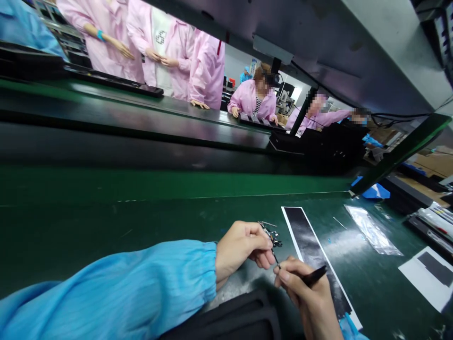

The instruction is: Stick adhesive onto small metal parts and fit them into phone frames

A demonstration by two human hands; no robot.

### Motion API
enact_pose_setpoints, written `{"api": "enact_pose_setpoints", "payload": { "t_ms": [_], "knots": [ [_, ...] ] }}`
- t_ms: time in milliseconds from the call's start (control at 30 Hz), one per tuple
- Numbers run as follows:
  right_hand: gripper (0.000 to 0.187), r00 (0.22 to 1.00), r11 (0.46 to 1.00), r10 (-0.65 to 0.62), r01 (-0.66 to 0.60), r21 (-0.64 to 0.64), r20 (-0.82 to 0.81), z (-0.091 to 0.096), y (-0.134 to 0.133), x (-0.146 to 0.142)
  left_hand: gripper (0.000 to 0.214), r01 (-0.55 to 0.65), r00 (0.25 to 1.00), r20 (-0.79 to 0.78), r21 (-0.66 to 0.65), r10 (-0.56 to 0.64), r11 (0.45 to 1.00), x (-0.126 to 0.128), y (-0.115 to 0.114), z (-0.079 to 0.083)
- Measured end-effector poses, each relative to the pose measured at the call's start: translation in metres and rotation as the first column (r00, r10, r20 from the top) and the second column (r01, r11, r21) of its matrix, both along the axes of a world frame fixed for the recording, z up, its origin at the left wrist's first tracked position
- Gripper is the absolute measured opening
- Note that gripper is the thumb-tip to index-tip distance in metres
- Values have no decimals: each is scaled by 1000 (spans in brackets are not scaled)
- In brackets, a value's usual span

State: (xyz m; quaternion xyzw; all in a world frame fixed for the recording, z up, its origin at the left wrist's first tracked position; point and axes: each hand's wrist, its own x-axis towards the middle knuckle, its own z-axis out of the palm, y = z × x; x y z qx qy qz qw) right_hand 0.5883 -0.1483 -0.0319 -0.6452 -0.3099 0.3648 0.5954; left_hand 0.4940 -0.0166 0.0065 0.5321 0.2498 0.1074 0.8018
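My left hand (242, 245), in a blue sleeve, is closed in a pinch on a small dark metal part (272, 234) with thin wires, held just above the green bench. My right hand (311, 295) is closed on a black tweezers-like tool (314, 276), its tip close to the lower end of the small part. A long black strip on white backing (307, 245) lies on the bench just right of both hands.
A clear plastic bag (371, 230) and a white sheet with a dark rectangle (430, 275) lie to the right. A black tray edge (240, 321) sits near me. Beyond the green bench (106, 222) runs a dark conveyor (141, 118); people in pink coats work on its far side.
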Motion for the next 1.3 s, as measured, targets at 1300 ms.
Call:
{"api": "enact_pose_setpoints", "payload": {
  "t_ms": [1300],
  "knots": [
    [15, 197, 827, -541, -48, 560, 817, -8, -3, -10, 34, -385, 918, 365, 913, -154, -134, -15, -26, -6]
  ]
}}
